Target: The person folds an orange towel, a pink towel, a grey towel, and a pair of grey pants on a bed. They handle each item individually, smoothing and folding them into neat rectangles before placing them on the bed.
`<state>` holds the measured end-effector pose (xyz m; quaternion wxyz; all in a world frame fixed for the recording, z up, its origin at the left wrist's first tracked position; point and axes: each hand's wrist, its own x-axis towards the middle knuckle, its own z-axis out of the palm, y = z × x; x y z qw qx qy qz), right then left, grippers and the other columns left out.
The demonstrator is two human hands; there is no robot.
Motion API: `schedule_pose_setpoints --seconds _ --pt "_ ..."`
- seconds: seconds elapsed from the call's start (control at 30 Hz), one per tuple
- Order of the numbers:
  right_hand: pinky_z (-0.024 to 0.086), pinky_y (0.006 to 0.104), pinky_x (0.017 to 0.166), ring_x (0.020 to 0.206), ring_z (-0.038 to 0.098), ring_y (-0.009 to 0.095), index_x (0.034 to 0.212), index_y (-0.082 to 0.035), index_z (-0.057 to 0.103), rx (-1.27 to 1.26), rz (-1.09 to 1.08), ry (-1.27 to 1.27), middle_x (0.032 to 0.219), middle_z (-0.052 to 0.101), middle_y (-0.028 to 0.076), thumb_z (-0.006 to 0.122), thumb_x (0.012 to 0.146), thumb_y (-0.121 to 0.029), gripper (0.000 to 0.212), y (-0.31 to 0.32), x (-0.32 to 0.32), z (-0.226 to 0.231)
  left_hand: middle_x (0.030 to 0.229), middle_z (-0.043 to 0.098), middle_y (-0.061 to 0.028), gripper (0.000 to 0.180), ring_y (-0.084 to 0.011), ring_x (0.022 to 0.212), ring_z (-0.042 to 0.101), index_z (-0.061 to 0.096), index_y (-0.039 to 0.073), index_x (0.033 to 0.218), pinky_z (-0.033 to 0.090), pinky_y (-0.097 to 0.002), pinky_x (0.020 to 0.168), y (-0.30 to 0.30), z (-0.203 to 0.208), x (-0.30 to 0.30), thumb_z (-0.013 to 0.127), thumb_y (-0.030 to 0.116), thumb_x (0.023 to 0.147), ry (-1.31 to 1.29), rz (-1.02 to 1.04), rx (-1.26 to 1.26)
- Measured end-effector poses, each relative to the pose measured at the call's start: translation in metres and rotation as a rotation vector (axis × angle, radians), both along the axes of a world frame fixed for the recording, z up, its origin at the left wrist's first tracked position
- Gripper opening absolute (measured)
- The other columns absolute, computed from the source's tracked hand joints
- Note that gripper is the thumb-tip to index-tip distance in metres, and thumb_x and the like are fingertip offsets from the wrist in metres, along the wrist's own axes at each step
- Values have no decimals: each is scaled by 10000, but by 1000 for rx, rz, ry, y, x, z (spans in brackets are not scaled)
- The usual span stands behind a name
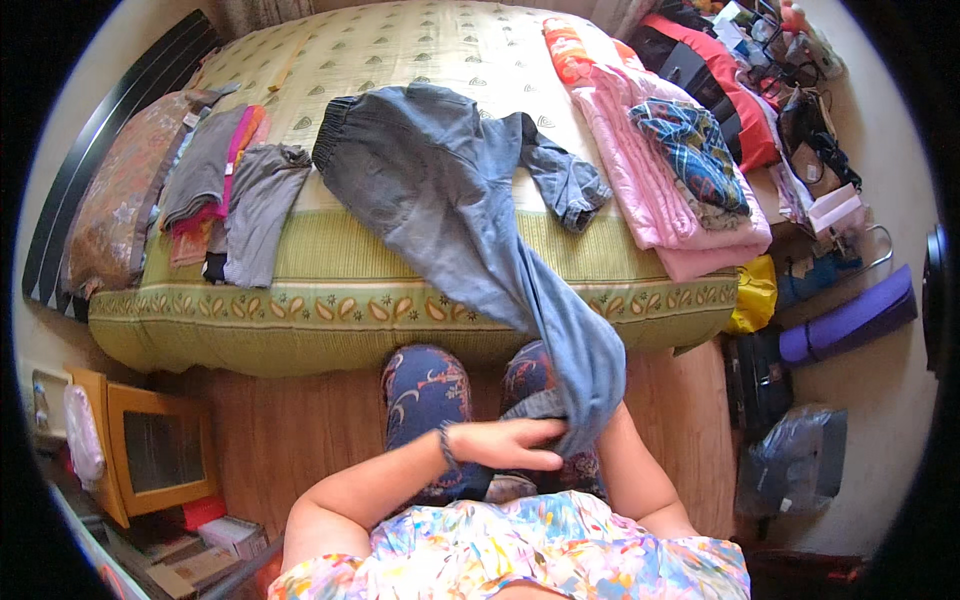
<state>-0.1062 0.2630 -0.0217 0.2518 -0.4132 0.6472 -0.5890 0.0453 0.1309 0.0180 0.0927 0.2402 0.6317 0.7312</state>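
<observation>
A pair of blue-grey denim-look trousers (440, 190) with a gathered elastic waist lies across the bed's near part. One leg stretches over the bed edge to my lap; the other is bunched at its right. My left hand (510, 443), a dark band on its wrist, holds the near leg's hem, with the thumb apart from the fingers. My right forearm (640, 470) runs up into that leg's opening. Cloth covers my right hand, so its fingers are hidden.
The bed (480, 50) bears folded clothes (205, 165), a striped grey garment (262, 215) and a pillow (125, 200) at left. A pink quilt (650, 190) with plaid cloth (690, 145) lies right. A purple rolled mat (850, 315) and wooden cabinet (160, 450) flank the floor.
</observation>
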Motion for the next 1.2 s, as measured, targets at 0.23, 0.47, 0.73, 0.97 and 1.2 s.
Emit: schedule_pose_setpoints --seconds 0.23,0.47,0.73,0.97,1.2 --pt "492 319 750 779 644 193 902 96 662 64 551 -602 834 678 138 694 771 -191 318 112 -9 69 1321 492 -125 707 -283 1189 493 366 55 1357 387 -466 1023 -120 -23 -13 420 587 895 -505 940 856" --pt "476 332 785 869 634 205 1003 166 592 125 666 -617 975 656 204 745 731 -262 529 184 4 108 1228 580 -115 507 -301 1109 542 553 47 1227 395 -438 995 -245 -73 -40 531 435 902 -237 1284 1069" --pt "382 236 499 551 450 45 1391 -69 346 490 -147 -31 623 496 -24 702 759 -103 727 137 5 87 1303 512 -118 597 -280 1211 474 427 26 1331 349 -442 1050 -100 -19 83 661 272 840 -531 468 729" --pt "496 440 652 745 641 359 1478 -164 76 638 100 1081 786 651 176 735 710 -139 1012 -64 -27 113 1224 583 -130 536 -277 1180 495 567 -29 1217 270 -372 1067 10 7 95 495 417 929 -372 -529 488" --pt "495 443 792 936 623 353 1232 -110 490 737 279 920 962 659 171 762 652 -344 682 -174 -37 5 1229 578 -143 562 -270 1190 489 566 -61 1198 284 -372 1061 4 26 108 538 414 900 -377 -519 469"
